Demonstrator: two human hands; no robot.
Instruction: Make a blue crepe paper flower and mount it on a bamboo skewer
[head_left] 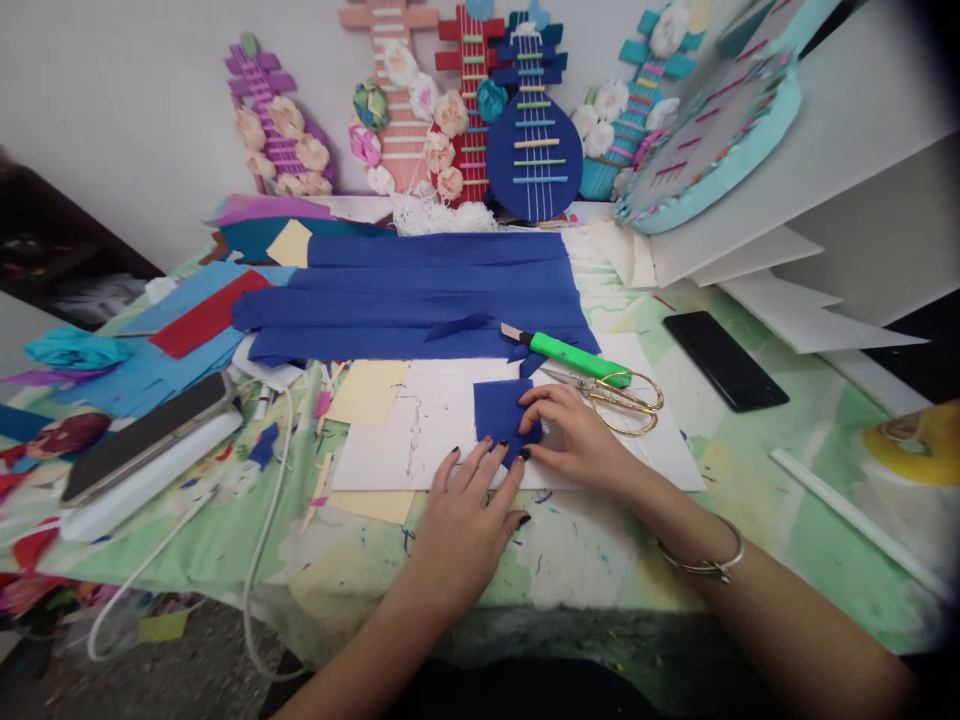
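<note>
A small blue square of crepe paper (496,405) lies on a white board (442,410). My left hand (469,520) rests flat with its fingers spread, the fingertips on the lower edge of the square. From the right, my right hand (577,435) curls its thumb and fingers around the square's right edge and grips it. Just above that hand lie gold-handled scissors (637,400) and a green utility knife (570,355) with its blade out. Long blue crepe paper strips (435,290) stretch across behind the board.
Pale yellow paper pieces (367,393) lie at the board's left. A phone (150,435) rests on a white block at left, with a white cable (259,560) nearby. A black phone (724,360) and white strip (847,515) lie right. Decorated paper lutes (534,150) stand behind.
</note>
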